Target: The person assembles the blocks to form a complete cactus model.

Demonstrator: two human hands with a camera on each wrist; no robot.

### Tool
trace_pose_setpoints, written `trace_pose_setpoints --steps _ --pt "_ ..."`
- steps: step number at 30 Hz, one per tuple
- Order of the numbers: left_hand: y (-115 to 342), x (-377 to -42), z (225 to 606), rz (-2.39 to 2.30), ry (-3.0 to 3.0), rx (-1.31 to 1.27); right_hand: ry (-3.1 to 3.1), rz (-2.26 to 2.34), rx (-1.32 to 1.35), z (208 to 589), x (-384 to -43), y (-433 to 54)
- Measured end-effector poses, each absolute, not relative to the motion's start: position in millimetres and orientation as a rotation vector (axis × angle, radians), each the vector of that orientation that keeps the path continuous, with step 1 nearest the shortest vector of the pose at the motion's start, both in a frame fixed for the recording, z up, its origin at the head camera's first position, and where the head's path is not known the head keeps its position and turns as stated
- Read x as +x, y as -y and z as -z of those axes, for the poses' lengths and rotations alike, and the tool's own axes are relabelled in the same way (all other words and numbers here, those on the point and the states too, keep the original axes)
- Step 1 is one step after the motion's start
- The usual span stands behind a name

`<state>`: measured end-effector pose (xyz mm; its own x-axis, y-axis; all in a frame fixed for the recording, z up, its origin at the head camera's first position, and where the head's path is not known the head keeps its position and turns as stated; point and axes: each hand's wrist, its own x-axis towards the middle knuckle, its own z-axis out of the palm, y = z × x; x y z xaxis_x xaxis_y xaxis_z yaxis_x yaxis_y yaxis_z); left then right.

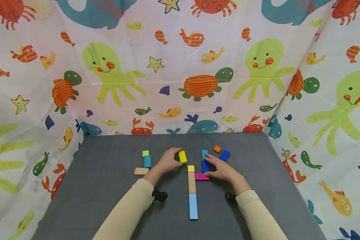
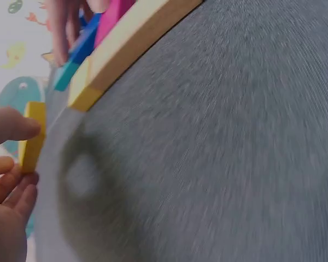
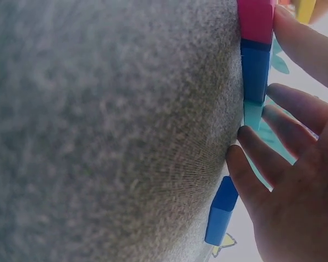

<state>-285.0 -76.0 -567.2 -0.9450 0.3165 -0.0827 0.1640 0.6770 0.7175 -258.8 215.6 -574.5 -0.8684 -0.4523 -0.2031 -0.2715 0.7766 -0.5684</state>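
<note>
Between thumb and fingertips, my left hand (image 1: 169, 158) pinches a yellow block (image 1: 182, 157), held above the table in the left wrist view. My right hand (image 1: 221, 168) has its fingers extended over the right side of a block layout. Its thumb is at the magenta block (image 1: 202, 177), and its fingers are beside the dark blue block (image 1: 205, 166) and the teal block (image 1: 204, 154). Left of these, a small yellow block (image 1: 191, 168), a wooden block (image 1: 192, 182) and a light blue block (image 1: 193, 206) form a straight line.
Left of the left hand lie a green cube (image 1: 145, 153), a teal block (image 1: 147, 161) and a wooden block (image 1: 141, 171). An orange block (image 1: 217, 149) and a blue block (image 1: 224, 155) lie beyond the right hand. A patterned curtain (image 1: 174, 73) borders the grey table (image 1: 108, 193).
</note>
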Motion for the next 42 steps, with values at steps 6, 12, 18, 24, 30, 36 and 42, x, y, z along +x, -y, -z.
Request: trace_pose_setpoints --steps 6,12,18,24,30,36,42 --pt "59 -292 583 -1.223 -2.693 0.362 -2.627 0.806 -0.534 576 -260 -213" --pt "45 -291 584 -1.139 -2.678 0.373 -2.627 0.810 -0.533 578 -259 -212" --pt "40 -292 590 -1.087 -2.659 0.404 -2.631 0.831 -0.518 576 -258 -216" --pt "42 -293 592 -1.076 -2.641 0.452 -2.629 0.819 -0.534 578 -258 -219" --pt "43 -293 592 -1.090 -2.638 0.465 -2.621 0.826 -0.540 576 -260 -220" --pt "50 -291 594 -1.180 -2.648 0.574 -2.626 0.821 -0.534 575 -260 -220" --pt "58 -272 595 -1.036 -2.728 0.724 -2.625 0.809 -0.553 577 -260 -220"
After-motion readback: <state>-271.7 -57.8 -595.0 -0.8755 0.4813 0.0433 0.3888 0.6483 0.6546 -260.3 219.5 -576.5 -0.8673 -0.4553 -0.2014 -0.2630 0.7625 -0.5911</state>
